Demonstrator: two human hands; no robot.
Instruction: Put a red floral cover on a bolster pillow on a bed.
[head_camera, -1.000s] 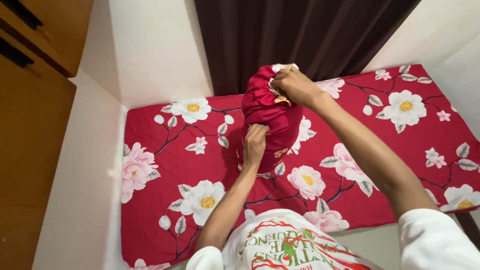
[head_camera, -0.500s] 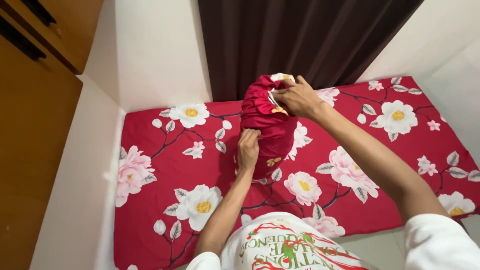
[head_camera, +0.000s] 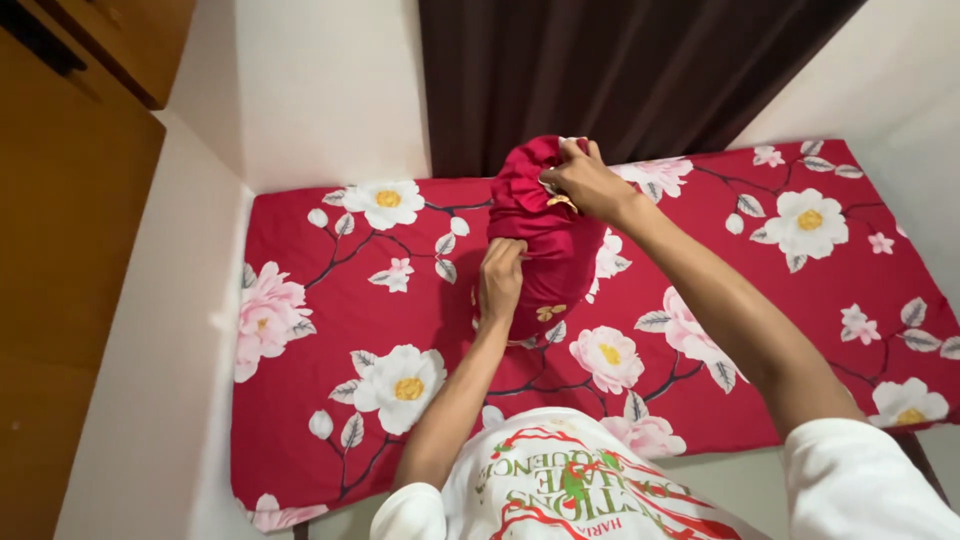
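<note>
Right hand has slid up to the gathered top of the red pillow, pinching fabric there. Left hand still grips its side, above the floral mattress; the cover looks nearly pulled on.

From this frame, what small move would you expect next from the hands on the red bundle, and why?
Probably the right hand tugs the bunched cover opening further over the pillow: a white edge still shows at the top, while the left hand braces the bundle's side.

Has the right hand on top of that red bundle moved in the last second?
No, hardly: the right hand still grips the top of the red pillow, just in front of the dark curtain, as before.
</note>
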